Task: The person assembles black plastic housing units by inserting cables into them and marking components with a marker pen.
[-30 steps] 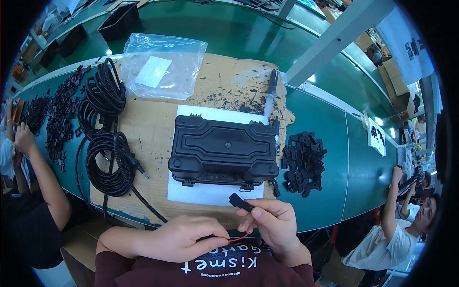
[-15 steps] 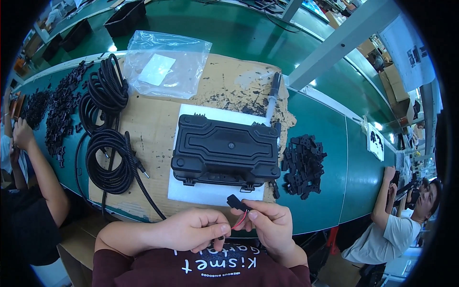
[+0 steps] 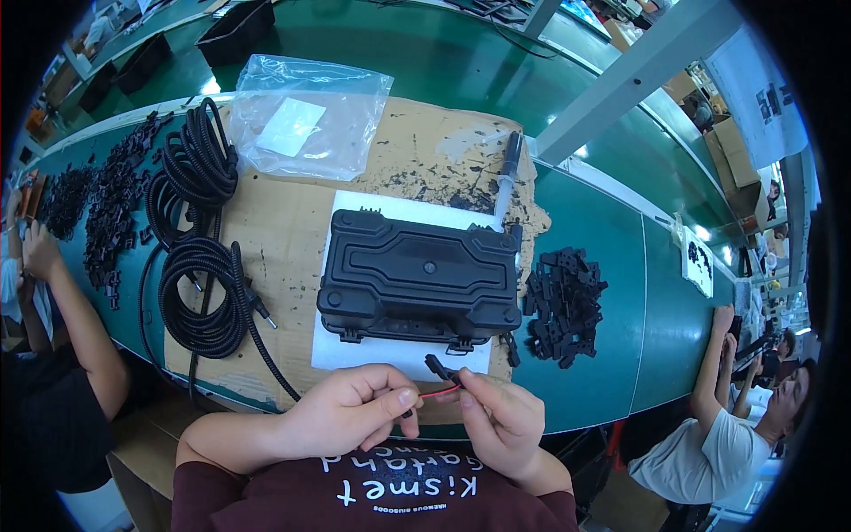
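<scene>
small black plastic connector (image 3: 440, 368) trailing a thin red wire (image 3: 440, 391) sits pinched in the right hand (image 3: 503, 417), just short of a closed black moulded-plastic case (image 3: 419, 277); the left hand (image 3: 353, 411) pinches the wire. the case rests on a flat white sheet (image 3: 335, 354), contents hidden. beyond, a clear plastic bag (image 3: 352, 117) shows a white paper slip (image 3: 291, 127); what the deep black plastic bin (image 3: 238, 41) holds, i cannot tell.

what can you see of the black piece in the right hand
The piece is small, narrow and black, and looks like plastic. It slants, its free end pointing forward and left. The right hand pinches its near end, where a red wire runs across to the left hand. Finer detail is too small to tell.
</scene>
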`<state>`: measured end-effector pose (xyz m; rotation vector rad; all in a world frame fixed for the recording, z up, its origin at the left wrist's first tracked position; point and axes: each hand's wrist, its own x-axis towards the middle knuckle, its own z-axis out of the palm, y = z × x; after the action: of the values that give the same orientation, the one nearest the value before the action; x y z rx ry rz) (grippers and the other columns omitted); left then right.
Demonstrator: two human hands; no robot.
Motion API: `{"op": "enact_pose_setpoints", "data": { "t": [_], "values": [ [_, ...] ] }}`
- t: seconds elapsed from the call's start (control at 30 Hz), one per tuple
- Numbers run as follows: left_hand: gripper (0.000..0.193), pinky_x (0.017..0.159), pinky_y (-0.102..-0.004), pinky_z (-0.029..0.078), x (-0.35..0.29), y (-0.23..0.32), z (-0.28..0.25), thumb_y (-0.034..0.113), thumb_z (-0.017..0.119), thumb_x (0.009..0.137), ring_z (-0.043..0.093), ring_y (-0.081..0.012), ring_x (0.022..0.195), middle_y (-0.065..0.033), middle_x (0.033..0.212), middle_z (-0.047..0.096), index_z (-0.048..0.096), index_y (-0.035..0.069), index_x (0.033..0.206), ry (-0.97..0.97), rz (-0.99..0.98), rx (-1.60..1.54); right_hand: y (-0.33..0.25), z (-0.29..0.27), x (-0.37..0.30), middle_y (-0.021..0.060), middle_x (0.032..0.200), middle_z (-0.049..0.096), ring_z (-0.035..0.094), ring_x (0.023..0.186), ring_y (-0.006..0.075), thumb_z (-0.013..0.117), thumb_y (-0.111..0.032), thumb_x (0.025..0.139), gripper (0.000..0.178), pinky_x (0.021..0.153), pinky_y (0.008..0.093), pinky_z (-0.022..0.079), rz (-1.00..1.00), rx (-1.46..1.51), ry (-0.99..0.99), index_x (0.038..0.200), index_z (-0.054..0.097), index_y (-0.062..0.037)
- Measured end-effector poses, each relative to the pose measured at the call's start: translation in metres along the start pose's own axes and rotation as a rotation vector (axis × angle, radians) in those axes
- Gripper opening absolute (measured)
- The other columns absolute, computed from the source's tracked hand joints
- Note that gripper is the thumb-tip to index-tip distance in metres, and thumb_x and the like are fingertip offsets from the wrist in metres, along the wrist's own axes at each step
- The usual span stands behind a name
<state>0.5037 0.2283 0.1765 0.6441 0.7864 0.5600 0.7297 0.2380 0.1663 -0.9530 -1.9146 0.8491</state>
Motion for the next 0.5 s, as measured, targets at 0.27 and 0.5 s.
{"op": "enact_pose_setpoints", "data": {
  "t": [0.27, 0.5],
  "values": [
    [0.031, 0.072, -0.0217, 0.046, -0.001, -0.015, 0.005, 0.006, 0.047, 0.101, 0.055, -0.0091, 0.080, -0.0073, 0.111, 0.050, 0.045, -0.002, 0.131, -0.014, 0.385, 0.241, 0.006, 0.008, -0.006, 0.0216, 0.100, 0.071, 0.067, 0.067, 0.0243, 0.067, 0.010, 0.081, 0.037, 0.063, 0.0299, 0.052, -0.103, -0.049, 0.089, 0.114, 0.053, -0.0006],
    [0.054, 0.077, -0.0246, 0.049, -0.001, -0.023, 0.002, -0.004, 0.051, 0.096, 0.061, -0.0126, 0.089, -0.0103, 0.110, 0.046, 0.026, 0.004, 0.144, -0.028, 0.374, 0.078, 0.013, 0.008, 0.002, 0.0188, 0.110, 0.070, 0.069, 0.070, 0.0203, 0.070, 0.005, 0.073, 0.032, 0.056, 0.0269, 0.047, -0.276, -0.135, -0.076, 0.103, 0.060, -0.0021]
  ]
}}
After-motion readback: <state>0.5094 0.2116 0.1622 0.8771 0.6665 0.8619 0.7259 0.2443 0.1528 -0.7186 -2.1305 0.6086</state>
